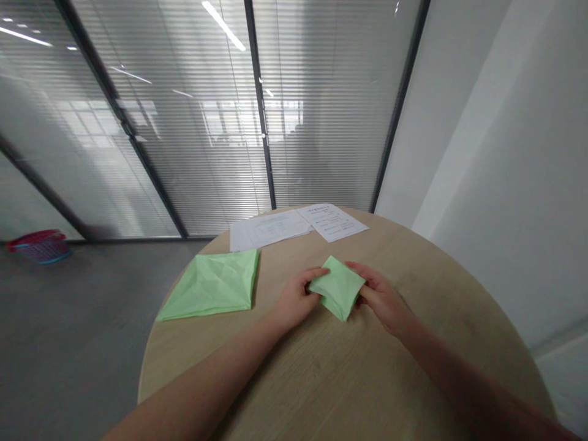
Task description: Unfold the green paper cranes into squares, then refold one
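A small diamond-shaped piece of folded green paper (339,284) is held between my two hands, over the middle of the round wooden table (321,380). My left hand (298,298) pinches its left corner, with fingers on top and the thumb at the lower edge. At the right corner my right hand (381,298) is closed on the paper, some of its fingers hidden behind it. Layered folds show along the lower edges. To the left lies a larger creased sheet of green paper (220,285), apart from both hands.
Printed white sheets (271,229) overlap near the table's far edge, one of them (333,222) turned at an angle. A red and blue basket (41,246) stands on the floor at far left. Glass panels with blinds (220,153) rise behind the table; a white wall (505,153) is at right.
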Demonstrator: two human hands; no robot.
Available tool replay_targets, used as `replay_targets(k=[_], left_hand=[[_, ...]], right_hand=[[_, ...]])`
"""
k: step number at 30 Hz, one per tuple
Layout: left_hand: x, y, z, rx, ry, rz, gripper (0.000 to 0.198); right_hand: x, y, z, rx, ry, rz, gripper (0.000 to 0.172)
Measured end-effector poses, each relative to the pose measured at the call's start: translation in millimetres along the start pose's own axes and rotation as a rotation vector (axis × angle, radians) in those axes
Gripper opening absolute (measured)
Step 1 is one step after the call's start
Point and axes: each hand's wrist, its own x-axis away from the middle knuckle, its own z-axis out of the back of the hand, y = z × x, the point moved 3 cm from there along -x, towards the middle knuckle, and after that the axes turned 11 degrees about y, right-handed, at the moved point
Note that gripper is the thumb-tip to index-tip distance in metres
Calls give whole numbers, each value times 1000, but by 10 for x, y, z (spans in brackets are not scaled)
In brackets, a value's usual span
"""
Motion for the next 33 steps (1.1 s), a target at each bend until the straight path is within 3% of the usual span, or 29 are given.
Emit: replay_targets(k=[7, 11, 15, 19, 21, 24, 29, 33], left_hand=[[31, 160, 10, -82, 25, -76, 32], [55, 239, -5, -133, -1, -110, 27], [91, 292, -28, -82, -50, -99, 34], [118, 268, -34, 51, -66, 93, 57], [121, 242, -44, 93, -80, 162, 57], [109, 201, -65, 116, -74, 145, 45], [108, 130, -123, 116, -88, 116, 51], [94, 120, -111, 63, -28, 85, 46]], right_hand=[[-9, 9, 9, 84, -16, 24, 40], [11, -69, -1, 99, -2, 47, 33], [34, -143, 20, 170, 50, 57, 31], [41, -118, 55, 219, 119, -16, 35], [37, -98, 62, 220, 137, -40, 35], [29, -98, 61, 230, 132, -46, 36], [60, -145, 34, 248, 92, -27, 39], [111, -155, -11, 231, 27, 45, 44]])
